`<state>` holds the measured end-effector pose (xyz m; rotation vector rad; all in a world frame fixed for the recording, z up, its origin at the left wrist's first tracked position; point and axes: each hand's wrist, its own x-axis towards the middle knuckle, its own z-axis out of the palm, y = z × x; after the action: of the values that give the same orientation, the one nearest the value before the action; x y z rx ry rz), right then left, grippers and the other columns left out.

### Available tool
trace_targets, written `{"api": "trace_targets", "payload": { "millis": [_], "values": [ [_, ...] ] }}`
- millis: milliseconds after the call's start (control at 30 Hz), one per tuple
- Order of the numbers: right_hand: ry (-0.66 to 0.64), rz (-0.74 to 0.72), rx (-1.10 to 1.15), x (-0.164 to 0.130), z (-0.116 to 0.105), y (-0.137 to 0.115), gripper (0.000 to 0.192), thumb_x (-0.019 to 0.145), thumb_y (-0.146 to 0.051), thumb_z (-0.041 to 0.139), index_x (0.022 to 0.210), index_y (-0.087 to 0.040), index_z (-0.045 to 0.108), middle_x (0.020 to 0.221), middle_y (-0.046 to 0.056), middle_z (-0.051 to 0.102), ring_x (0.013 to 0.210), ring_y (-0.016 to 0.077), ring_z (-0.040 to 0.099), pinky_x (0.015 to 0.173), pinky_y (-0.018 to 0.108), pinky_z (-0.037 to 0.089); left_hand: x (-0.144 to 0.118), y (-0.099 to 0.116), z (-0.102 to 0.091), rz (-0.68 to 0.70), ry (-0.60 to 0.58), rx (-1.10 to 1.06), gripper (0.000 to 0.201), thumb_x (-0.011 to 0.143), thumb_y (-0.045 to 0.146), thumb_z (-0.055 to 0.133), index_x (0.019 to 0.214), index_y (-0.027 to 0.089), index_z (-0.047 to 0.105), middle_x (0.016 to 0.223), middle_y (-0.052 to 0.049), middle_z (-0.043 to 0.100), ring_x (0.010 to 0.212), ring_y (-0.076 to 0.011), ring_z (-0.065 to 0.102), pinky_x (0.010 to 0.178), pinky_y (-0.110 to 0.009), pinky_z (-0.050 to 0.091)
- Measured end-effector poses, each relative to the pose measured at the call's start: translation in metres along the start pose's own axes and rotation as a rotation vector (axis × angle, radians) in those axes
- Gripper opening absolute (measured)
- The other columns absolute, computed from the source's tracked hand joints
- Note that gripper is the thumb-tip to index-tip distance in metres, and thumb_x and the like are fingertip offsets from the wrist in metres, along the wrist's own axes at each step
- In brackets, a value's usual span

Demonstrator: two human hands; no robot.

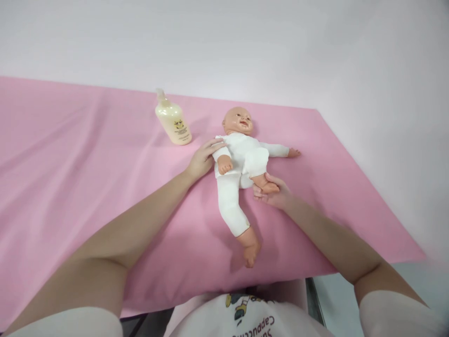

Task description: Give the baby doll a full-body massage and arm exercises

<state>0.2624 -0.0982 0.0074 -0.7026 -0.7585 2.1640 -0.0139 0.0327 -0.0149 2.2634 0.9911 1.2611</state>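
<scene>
A baby doll [242, 152] with a white cloth body lies on its back, its head toward the far side. My left hand [204, 158] rests against the doll's upper arm and side, fingers stretched out over the sleeve. Around the ankle of the doll's raised, bent leg, my right hand [277, 191] is closed, with the foot showing above the palm. The other leg lies stretched toward me. One doll arm reaches out to the right.
A pump bottle [175, 122] of pale yellow liquid stands on the left, beyond my left hand. The pink cloth [87, 154] covers the table, with its far and right edges in view. A white wall or surface lies behind.
</scene>
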Motion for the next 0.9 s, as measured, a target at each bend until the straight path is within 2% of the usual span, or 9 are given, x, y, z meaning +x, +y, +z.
{"api": "trace_targets", "payload": {
  "millis": [100, 267, 333, 433, 533, 633, 733, 900],
  "values": [
    [-0.081, -0.016, -0.040, -0.001, 0.002, 0.002, 0.040, 0.101, -0.046, 0.044, 0.104, -0.013, 0.066, 0.067, -0.001, 0.059, 0.052, 0.0112, 0.044, 0.063, 0.030, 0.045, 0.000, 0.001, 0.000, -0.022, 0.019, -0.003, 0.035, 0.094, 0.039, 0.055, 0.123, 0.026, 0.070, 0.137, -0.010, 0.065, 0.130, -0.0272, 0.060, 0.117, -0.050, 0.044],
    [-0.427, -0.006, -0.130, -0.003, -0.004, 0.007, 0.053, 0.086, -0.056, 0.064, 0.117, -0.013, 0.065, 0.080, 0.004, 0.069, 0.065, 0.0146, 0.058, 0.065, 0.029, 0.047, -0.002, -0.005, 0.002, -0.069, 0.129, -0.056, 0.043, 0.090, 0.047, 0.061, 0.126, 0.023, 0.064, 0.135, -0.012, 0.066, 0.128, -0.0304, 0.060, 0.116, -0.051, 0.044],
    [-0.553, 0.073, -0.142, -0.004, -0.007, 0.008, 0.063, 0.079, -0.058, 0.072, 0.123, -0.013, 0.063, 0.083, 0.005, 0.071, 0.073, 0.0171, 0.065, 0.068, 0.029, 0.049, -0.002, -0.011, 0.004, -0.130, 0.177, -0.088, 0.042, 0.089, 0.050, 0.061, 0.119, 0.020, 0.065, 0.127, -0.013, 0.069, 0.121, -0.0314, 0.063, 0.112, -0.051, 0.047],
    [-0.727, 0.299, -0.182, -0.005, -0.012, 0.010, 0.071, 0.074, -0.058, 0.079, 0.123, -0.010, 0.063, 0.090, 0.011, 0.076, 0.082, 0.0227, 0.072, 0.074, 0.032, 0.053, 0.000, -0.019, 0.008, -0.234, 0.220, -0.130, 0.040, 0.090, 0.052, 0.059, 0.109, 0.018, 0.066, 0.114, -0.014, 0.073, 0.112, -0.0319, 0.067, 0.107, -0.052, 0.050],
    [-0.899, 0.475, -0.235, -0.002, -0.016, 0.011, 0.065, 0.076, -0.053, 0.081, 0.122, -0.010, 0.064, 0.093, 0.015, 0.078, 0.091, 0.0270, 0.075, 0.081, 0.035, 0.055, 0.001, -0.022, 0.009, -0.265, 0.262, -0.149, 0.041, 0.092, 0.054, 0.056, 0.109, 0.018, 0.065, 0.111, -0.014, 0.074, 0.112, -0.0305, 0.067, 0.109, -0.052, 0.049],
    [-1.054, 0.569, -0.279, 0.005, -0.017, 0.012, 0.056, 0.075, -0.035, 0.087, 0.122, -0.014, 0.066, 0.098, 0.013, 0.079, 0.099, 0.0262, 0.076, 0.085, 0.033, 0.055, 0.002, -0.020, 0.007, -0.282, 0.289, -0.160, 0.044, 0.093, 0.057, 0.054, 0.110, 0.017, 0.064, 0.107, -0.013, 0.075, 0.113, -0.0297, 0.068, 0.111, -0.051, 0.048],
    [-1.158, 0.584, -0.307, 0.012, -0.014, 0.010, 0.060, 0.071, -0.023, 0.090, 0.124, -0.016, 0.065, 0.100, 0.012, 0.079, 0.102, 0.0260, 0.076, 0.085, 0.032, 0.057, 0.002, -0.016, 0.006, -0.274, 0.292, -0.158, 0.044, 0.095, 0.056, 0.053, 0.114, 0.018, 0.064, 0.103, -0.011, 0.075, 0.116, -0.0293, 0.067, 0.114, -0.050, 0.045],
    [-1.236, 0.664, -0.278, 0.016, -0.014, 0.007, 0.062, 0.073, -0.034, 0.089, 0.121, -0.007, 0.061, 0.096, 0.016, 0.076, 0.095, 0.0279, 0.076, 0.080, 0.036, 0.059, 0.002, -0.008, 0.005, -0.222, 0.229, -0.122, 0.045, 0.095, 0.054, 0.052, 0.120, 0.019, 0.065, 0.110, -0.012, 0.075, 0.117, -0.0307, 0.067, 0.114, -0.050, 0.046]
  ]
}}
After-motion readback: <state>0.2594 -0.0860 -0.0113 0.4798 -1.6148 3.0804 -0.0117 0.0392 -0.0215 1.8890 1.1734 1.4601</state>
